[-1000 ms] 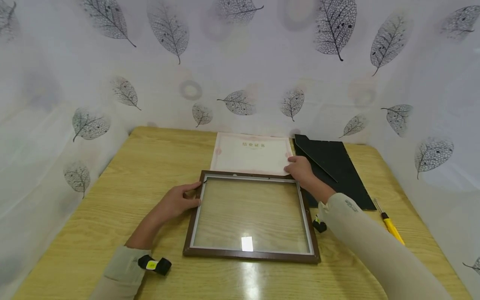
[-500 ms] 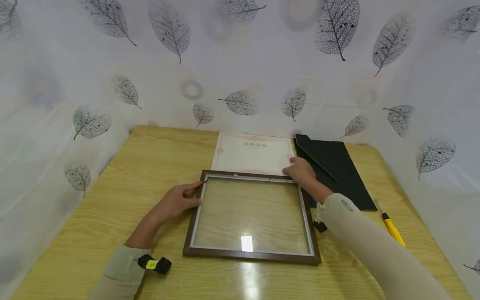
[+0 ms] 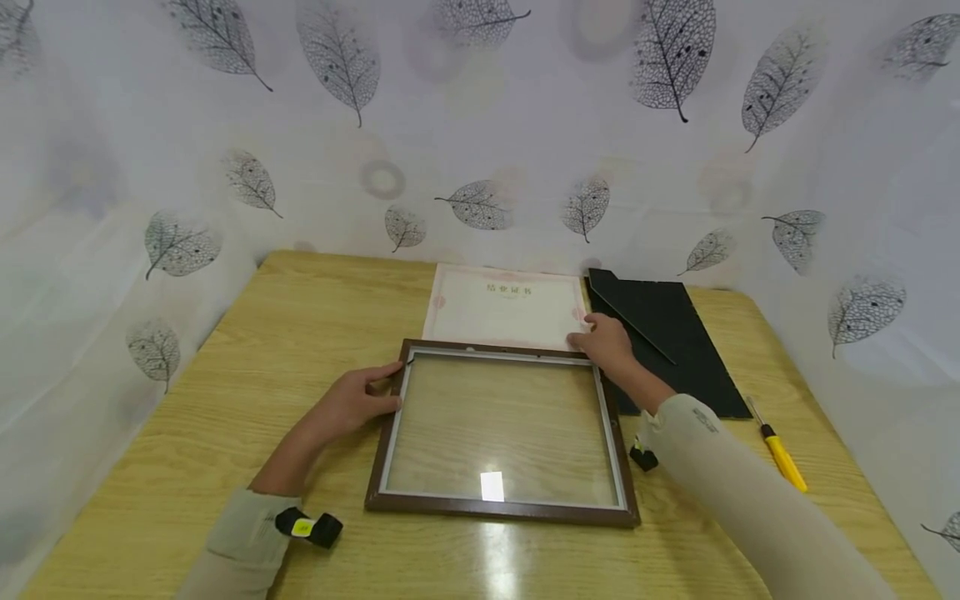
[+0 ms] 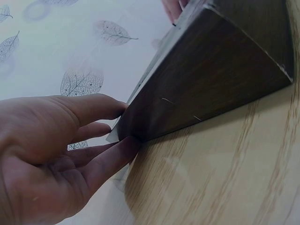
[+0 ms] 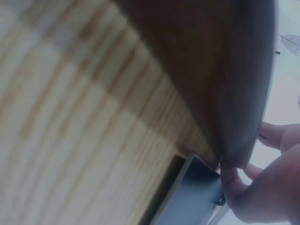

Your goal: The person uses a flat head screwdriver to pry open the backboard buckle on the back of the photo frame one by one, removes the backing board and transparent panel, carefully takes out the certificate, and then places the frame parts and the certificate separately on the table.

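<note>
A brown picture frame (image 3: pixel 501 515) with a pale inner lip lies flat on the table, its glass (image 3: pixel 498 417) facing up. My left hand (image 3: pixel 348 404) holds the frame near its far left corner; in the left wrist view, the fingertips (image 4: pixel 131 143) touch its dark outer side. At the far right corner my right hand (image 3: pixel 606 343) grips the frame, its fingers reaching over beside the certificate (image 3: pixel 498 317). That sheet lies flat just behind the frame, pink-bordered and with gold characters. Part of the right grip is hidden in the head view.
Black backing board (image 3: pixel 675 333) with a folded stand lies to the right, partly behind my right arm. A screwdriver (image 3: pixel 783 458) with a yellow handle is near the table's right side. Leaf-patterned cloth (image 3: pixel 480 125) surrounds the wooden table (image 3: pixel 172 467).
My right hand shifts very slightly at the frame's corner, and the head view drifts a little. The frame, certificate and left hand stay nearly still.
</note>
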`<state>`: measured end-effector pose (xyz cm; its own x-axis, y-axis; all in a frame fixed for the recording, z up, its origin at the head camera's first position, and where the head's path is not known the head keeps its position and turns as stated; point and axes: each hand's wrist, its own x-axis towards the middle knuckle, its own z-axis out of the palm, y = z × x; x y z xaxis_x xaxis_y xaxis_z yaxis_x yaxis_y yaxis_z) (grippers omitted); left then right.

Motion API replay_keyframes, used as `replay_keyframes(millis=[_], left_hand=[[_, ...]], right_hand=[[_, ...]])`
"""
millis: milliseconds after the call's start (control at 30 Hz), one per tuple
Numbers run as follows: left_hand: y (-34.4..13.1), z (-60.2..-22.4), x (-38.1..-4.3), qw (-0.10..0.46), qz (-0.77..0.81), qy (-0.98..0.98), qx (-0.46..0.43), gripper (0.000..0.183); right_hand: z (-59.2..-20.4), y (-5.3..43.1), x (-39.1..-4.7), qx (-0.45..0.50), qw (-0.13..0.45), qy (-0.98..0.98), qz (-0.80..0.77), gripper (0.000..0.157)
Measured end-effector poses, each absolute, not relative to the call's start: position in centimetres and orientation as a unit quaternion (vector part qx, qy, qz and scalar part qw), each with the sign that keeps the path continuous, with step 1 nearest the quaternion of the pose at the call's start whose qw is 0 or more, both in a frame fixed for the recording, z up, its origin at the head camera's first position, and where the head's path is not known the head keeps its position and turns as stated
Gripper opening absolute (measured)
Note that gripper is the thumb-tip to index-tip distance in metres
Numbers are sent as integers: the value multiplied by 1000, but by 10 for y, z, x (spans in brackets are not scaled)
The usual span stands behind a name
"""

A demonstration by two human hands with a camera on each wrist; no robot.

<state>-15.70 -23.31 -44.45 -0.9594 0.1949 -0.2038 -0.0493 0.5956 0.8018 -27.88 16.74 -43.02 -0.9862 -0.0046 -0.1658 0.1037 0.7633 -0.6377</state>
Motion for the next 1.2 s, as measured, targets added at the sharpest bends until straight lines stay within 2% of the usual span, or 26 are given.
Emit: replay_keyframes(millis=[533, 800, 1200], left_hand=[[-232, -444, -157, 138, 458, 877, 36, 66], [-233, -444, -156, 138, 452, 881, 31, 66], [-231, -446, -156, 134, 457, 879, 28, 65]], right_hand=[[-424, 185, -257, 14, 65, 925, -375, 53], [-421, 181, -228, -53, 17, 934, -353, 51], [-424, 133, -167, -143, 30, 930, -336, 53]])
